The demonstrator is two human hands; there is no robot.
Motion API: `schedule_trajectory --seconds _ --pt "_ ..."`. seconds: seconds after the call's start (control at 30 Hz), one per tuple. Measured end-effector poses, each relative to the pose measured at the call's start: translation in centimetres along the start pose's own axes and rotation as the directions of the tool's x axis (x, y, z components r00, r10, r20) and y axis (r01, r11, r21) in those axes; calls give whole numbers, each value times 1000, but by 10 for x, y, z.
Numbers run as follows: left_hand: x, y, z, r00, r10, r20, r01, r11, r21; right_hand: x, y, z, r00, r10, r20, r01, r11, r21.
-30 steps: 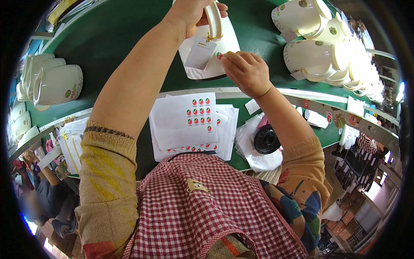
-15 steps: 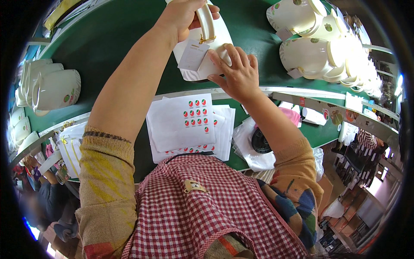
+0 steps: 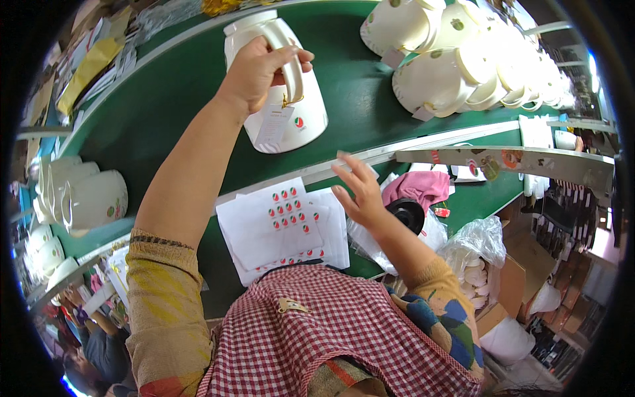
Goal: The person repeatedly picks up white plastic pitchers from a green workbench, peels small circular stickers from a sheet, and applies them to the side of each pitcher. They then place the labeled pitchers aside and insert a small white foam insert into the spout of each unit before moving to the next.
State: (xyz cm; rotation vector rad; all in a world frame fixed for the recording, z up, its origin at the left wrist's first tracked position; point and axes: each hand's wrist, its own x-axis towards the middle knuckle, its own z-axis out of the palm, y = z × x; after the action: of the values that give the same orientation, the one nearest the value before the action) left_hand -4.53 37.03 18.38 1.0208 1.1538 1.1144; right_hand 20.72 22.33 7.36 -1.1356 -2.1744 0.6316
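My left hand [image 3: 258,71] grips the handle of a cream-white jug [image 3: 311,99], which lies on its side on the green belt. A small red and green round sticker [image 3: 299,122] shows on the jug's wall. From the handle a grey-white hang tag [image 3: 273,124] dangles on a gold tie. My right hand [image 3: 360,188] is lifted off the jug, its fingers apart, above the belt's near metal rail. Nothing shows in it. Below lie white sticker sheets [image 3: 264,218] with rows of the same red and green stickers.
Several white jugs [image 3: 436,79] lie in rows at the right of the belt, more jugs [image 3: 96,198] at the left. A pink cloth [image 3: 417,188], a black round object [image 3: 406,215] and plastic bags sit right of the sheets. An open carton [image 3: 509,284] stands lower right.
My right hand has come off the jug and drawn back toward me. The jug has shifted left and nearer in view, and a sticker now shows on its wall.
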Motion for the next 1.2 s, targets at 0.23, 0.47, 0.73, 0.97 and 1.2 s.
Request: schedule_trajectory --seconds 0.23,0.47,0.73,0.97,1.2 --pt "100 -42 57 944 326 46 -323 892 316 -73 -10 -8 920 341 192 -383 884 268" --pt "153 -96 75 923 383 41 -346 779 523 -104 -7 -10 906 383 179 -420 857 297" --pt "90 -71 55 884 461 84 -414 684 601 -102 -18 -7 915 364 172 -401 858 321" --pt "-100 -138 -19 999 -17 46 -9 863 505 -195 12 -93 825 502 -260 -512 858 33" --pt "-217 -176 -60 971 -237 -31 233 909 345 -512 77 -227 -44 681 -731 -993 53 109"
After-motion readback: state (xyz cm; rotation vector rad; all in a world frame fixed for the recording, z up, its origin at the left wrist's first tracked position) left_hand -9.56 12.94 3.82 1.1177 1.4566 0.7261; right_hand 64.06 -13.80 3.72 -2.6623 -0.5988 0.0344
